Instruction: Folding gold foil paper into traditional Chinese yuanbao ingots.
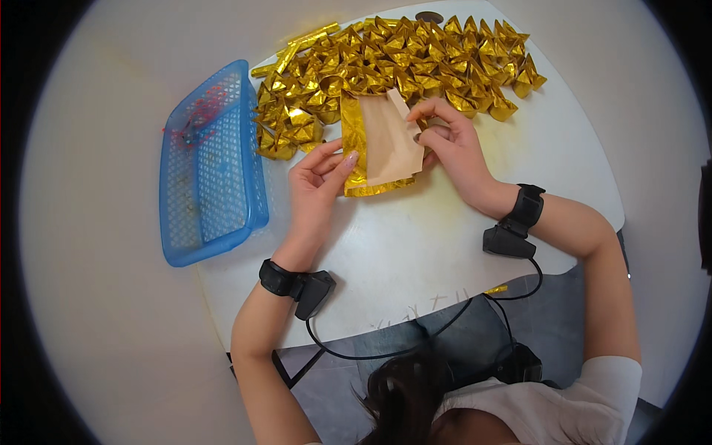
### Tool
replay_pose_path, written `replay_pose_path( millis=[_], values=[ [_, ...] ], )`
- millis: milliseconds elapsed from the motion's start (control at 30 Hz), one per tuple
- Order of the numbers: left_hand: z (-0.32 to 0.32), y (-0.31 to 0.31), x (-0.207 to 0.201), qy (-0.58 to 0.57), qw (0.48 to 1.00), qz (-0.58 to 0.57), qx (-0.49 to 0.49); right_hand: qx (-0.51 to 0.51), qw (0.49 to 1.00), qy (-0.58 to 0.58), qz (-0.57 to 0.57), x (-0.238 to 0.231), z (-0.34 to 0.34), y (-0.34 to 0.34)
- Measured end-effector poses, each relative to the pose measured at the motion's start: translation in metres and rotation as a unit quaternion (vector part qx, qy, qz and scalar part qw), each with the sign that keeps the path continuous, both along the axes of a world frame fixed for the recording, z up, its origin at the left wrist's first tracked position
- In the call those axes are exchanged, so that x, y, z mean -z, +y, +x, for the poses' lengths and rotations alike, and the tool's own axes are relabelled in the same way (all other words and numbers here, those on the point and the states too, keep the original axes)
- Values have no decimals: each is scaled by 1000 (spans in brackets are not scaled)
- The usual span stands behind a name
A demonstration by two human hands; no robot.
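Observation:
Above the white table, both hands hold a partly folded sheet of gold foil paper (pixel 386 141) with a tan inner side facing up. My left hand (pixel 317 174) pinches its gold left edge, thumb on top and fingers behind. At the right edge, my right hand (pixel 452 141) is closed on the paper, thumb and fingers by a turned-up tan flap. Part of the right fingers is hidden behind the sheet. Just beyond the sheet lies a heap of folded gold paper ingots (pixel 415 59), with pointed ends.
A blue plastic basket (pixel 256 178) with red strands in it stands at the table's left edge. Rolled gold sheets (pixel 311 35) lie at the far left of the heap, and a dark round object (pixel 429 16) sits behind it. Black cables (pixel 386 357) run from my wrist bands past the near table edge.

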State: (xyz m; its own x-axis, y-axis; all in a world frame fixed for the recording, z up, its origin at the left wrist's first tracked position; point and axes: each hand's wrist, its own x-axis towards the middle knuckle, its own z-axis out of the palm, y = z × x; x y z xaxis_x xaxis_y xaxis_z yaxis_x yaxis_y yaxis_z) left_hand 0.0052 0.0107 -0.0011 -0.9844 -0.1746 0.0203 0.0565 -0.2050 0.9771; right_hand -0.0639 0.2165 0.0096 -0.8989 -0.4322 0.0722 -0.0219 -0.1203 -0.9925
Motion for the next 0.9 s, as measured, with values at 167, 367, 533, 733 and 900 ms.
replay_pose_path(
  millis=[167, 367, 533, 733, 900],
  values=[
    [1, 0, 3, 13, 1000, -10, 2, -17, 1000, 0, 4, 2, 3, -3],
    [2, 1, 0, 5, 1000, -21, 4, -43, 995, 79, 50, 14, -2, -3],
    [1, 0, 4, 12, 1000, -10, -3, -45, 993, 75, 77, 11, 2, -4],
    [2, -4, 1, 12, 1000, 11, -23, -59, 997, 14, -44, 10, 1, -7],
    [1, -5, 4, 10, 998, 33, -46, -111, 987, -17, -114, 5, 3, -5]
  ],
)
